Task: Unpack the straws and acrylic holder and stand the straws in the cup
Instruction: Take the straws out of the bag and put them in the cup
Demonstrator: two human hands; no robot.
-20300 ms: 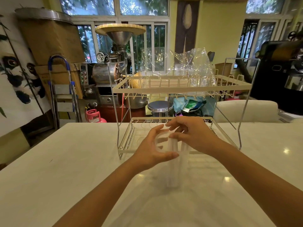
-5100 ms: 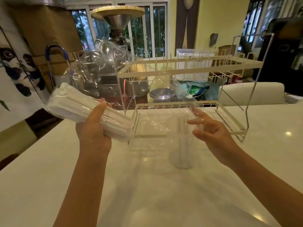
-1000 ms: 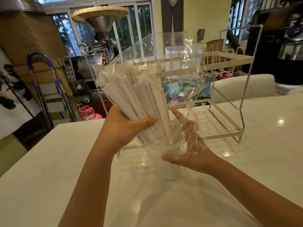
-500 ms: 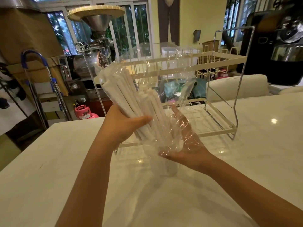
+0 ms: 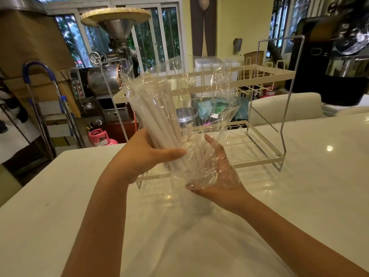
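A bundle of white paper-wrapped straws (image 5: 159, 124) stands nearly upright inside a crinkled clear plastic bag (image 5: 211, 90), held above the white table. My left hand (image 5: 139, 156) grips the bundle low down through the plastic, thumb across the front. My right hand (image 5: 219, 174) is under and behind the bag's bottom end, palm up with straight fingers, seen through the film. The clear acrylic cup (image 5: 200, 206) shows only faintly on the table just below the bag and my right hand.
A two-tier cream wire rack (image 5: 259, 76) stands on the white table (image 5: 299, 196) right behind the bag. Beyond the table's far edge are a metal machine with a funnel (image 5: 115, 27), a blue-handled trolley (image 5: 40, 76) and a pink gas canister (image 5: 99, 136).
The straw bundle has tipped more upright in my left hand, and its lower end has settled toward my right palm. Both hands keep their places.
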